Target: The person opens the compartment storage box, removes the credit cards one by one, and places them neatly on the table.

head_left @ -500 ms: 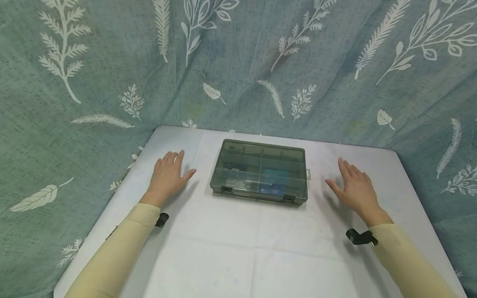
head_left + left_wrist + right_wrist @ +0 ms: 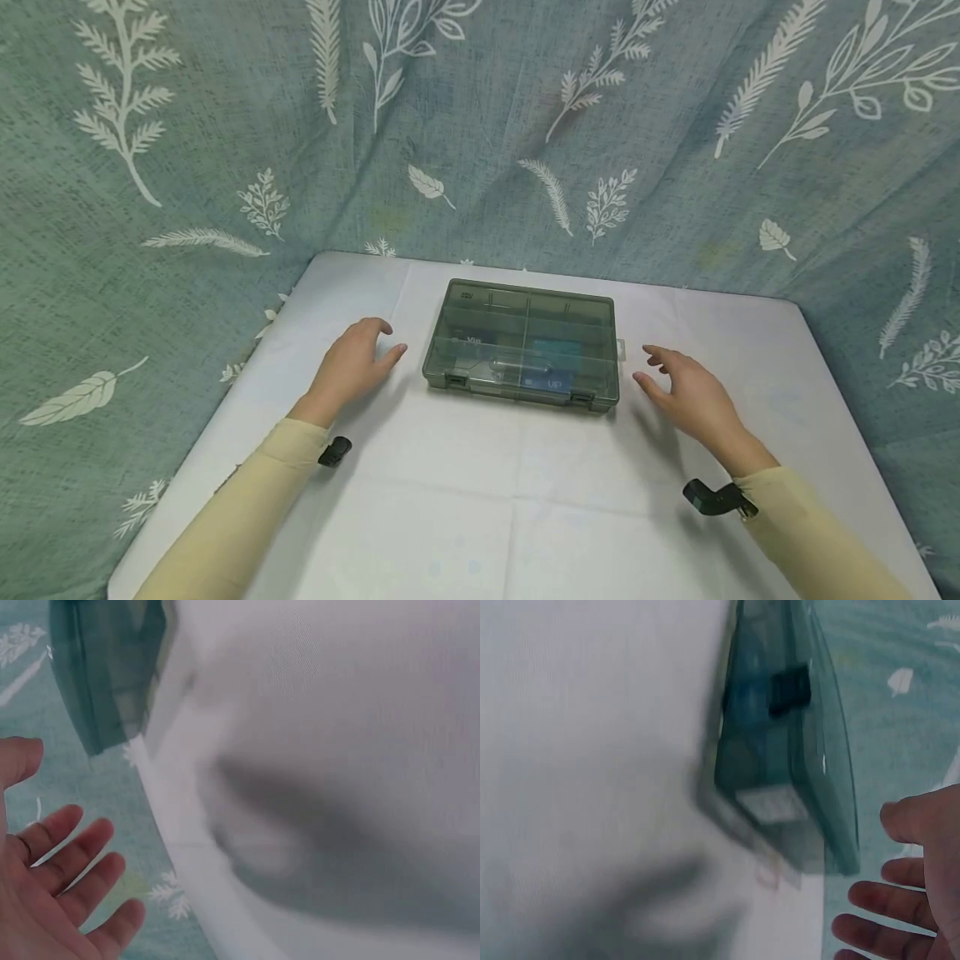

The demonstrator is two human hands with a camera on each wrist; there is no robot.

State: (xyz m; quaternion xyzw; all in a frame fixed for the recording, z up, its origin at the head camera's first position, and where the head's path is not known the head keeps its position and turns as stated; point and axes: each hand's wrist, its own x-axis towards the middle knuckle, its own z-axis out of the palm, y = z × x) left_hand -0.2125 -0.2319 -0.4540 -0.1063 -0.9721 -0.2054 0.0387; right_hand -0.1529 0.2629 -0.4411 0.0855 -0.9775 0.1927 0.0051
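Note:
A shallow see-through green plastic case [image 2: 487, 321] with inner dividers lies closed on the white table, two latches along its near edge. Blue and teal cards [image 2: 551, 367] show through its lid. My left hand [image 2: 351, 367] hovers to the left of the case, fingers loosely bent, thumb toward it, nothing held. On the other side, my right hand [image 2: 693, 396] is apart from the case's right edge, its fingers relaxed and slightly curved. In the right wrist view the case's corner and one dark latch [image 2: 790, 690] appear beside that hand, along with a pale label [image 2: 772, 804].
The white table cover [image 2: 450, 517] has fold creases and rounded far corners. A blue-green cloth [image 2: 480, 142] with white leaf prints hangs behind and at both sides. A small clear tab [image 2: 621, 350] sticks out at the case's right side. Both wrists carry dark cameras.
Both hands have moved inward toward the case, and their fingers have gone from spread and straight to more bent. The case has stayed in place.

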